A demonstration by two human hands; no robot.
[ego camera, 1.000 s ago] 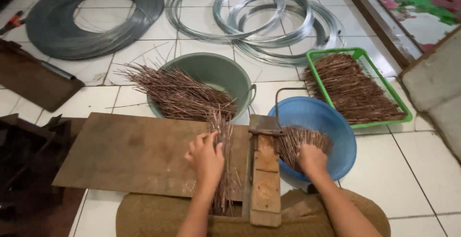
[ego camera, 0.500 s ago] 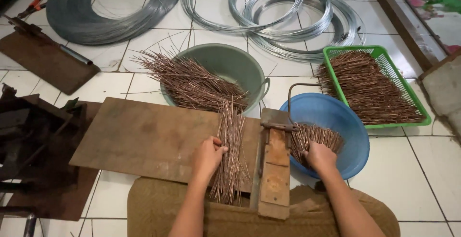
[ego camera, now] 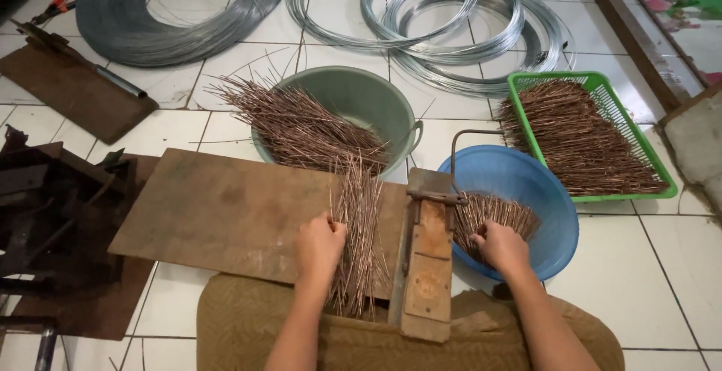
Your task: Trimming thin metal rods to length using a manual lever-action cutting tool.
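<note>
- While the head view is looking down, the left hand (ego camera: 319, 245) is pressing, fingers curled, on a bundle of thin copper-coloured rods (ego camera: 359, 228) lying on the wooden board (ego camera: 226, 213).
- The right hand (ego camera: 502, 247) is closing on cut rods (ego camera: 492, 212) in the blue basin (ego camera: 553, 213).
- The rods are looking stiff, light and prone to scatter; gripping mid-bundle seems best.
- The green bucket (ego camera: 376, 100) and the lever cutter (ego camera: 429, 258) are crowding the bundle.
</note>
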